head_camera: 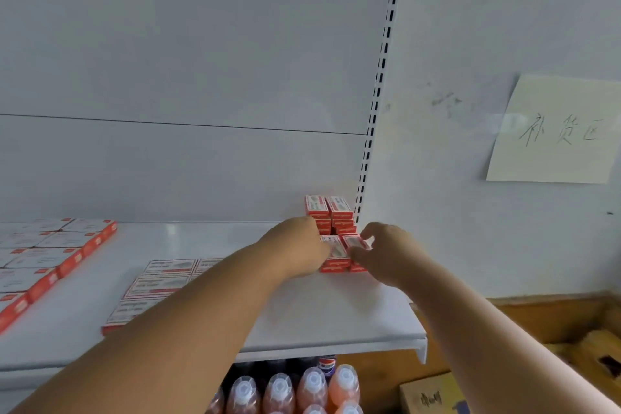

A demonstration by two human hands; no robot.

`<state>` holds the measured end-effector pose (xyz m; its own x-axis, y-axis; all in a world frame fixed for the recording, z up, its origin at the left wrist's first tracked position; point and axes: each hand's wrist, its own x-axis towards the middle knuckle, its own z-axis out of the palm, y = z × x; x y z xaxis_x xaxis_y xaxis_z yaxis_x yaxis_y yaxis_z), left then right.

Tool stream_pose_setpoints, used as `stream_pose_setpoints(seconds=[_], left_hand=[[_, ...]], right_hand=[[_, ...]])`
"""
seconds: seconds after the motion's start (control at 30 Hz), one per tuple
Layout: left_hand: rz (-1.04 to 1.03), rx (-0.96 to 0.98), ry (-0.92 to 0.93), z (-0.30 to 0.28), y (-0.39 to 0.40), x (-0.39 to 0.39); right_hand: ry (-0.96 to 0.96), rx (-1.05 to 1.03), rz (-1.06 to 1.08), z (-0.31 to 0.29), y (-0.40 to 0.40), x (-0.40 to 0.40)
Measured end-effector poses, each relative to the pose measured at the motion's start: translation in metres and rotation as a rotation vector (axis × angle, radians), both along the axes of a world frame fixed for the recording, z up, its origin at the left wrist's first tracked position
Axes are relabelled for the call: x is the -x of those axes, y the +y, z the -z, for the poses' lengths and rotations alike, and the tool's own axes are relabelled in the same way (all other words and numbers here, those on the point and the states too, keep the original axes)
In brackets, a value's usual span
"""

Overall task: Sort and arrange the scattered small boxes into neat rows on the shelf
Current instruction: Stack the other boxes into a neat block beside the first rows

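Observation:
Small red-and-white boxes stand stacked in the back right corner of the white shelf (336, 312). The rear stack (331, 208) is several boxes high against the back wall. In front of it sits a lower stack (337, 254), two boxes wide. My left hand (299, 249) presses on its left side and my right hand (386, 252) pinches its right top box (354, 241). More flat boxes (158, 282) lie in a row mid-shelf, partly hidden by my left forearm. Another block of boxes (50, 255) lies at the far left.
A slotted upright (376, 101) marks the shelf's right end. A paper note with handwriting (554, 131) hangs on the wall to the right. Bottles with orange liquid (312, 390) stand on the shelf below. Cardboard boxes (433, 393) sit at lower right.

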<state>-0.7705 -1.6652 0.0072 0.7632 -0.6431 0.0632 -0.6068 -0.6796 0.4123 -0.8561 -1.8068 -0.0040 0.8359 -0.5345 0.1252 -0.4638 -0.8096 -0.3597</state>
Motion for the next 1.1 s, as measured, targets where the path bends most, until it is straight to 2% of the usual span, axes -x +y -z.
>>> stream_pose_setpoints(seconds=[0.13,0.37,0.47,0.57,0.63,0.77,0.97,1.1], left_hand=[[-0.071,-0.017,0.030,0.008,-0.021,0.001],[-0.214,0.022,0.128,0.008,-0.015,0.007],[-0.278,0.167,0.198,0.009,-0.007,0.010],[-0.298,0.383,0.257,0.008,0.009,0.012],[-0.300,0.524,0.291,0.002,0.025,0.013],[-0.316,0.711,0.394,-0.005,0.064,0.006],[-0.364,0.829,0.343,-0.007,0.129,-0.014],[-0.389,0.963,0.485,-0.003,0.168,-0.034]], right_hand=[[-0.022,-0.095,-0.105,0.004,-0.009,-0.001],[0.067,-0.119,-0.207,-0.006,-0.018,0.001],[0.061,-0.126,-0.220,-0.008,-0.020,0.000],[-0.061,-0.161,-0.253,-0.011,-0.014,-0.002],[-0.173,-0.293,-0.283,-0.010,-0.002,-0.005],[-0.376,-0.691,-0.288,-0.013,0.036,-0.016],[-0.513,-0.976,-0.285,-0.017,0.101,-0.040],[-0.529,-1.144,-0.153,-0.010,0.144,-0.060]])
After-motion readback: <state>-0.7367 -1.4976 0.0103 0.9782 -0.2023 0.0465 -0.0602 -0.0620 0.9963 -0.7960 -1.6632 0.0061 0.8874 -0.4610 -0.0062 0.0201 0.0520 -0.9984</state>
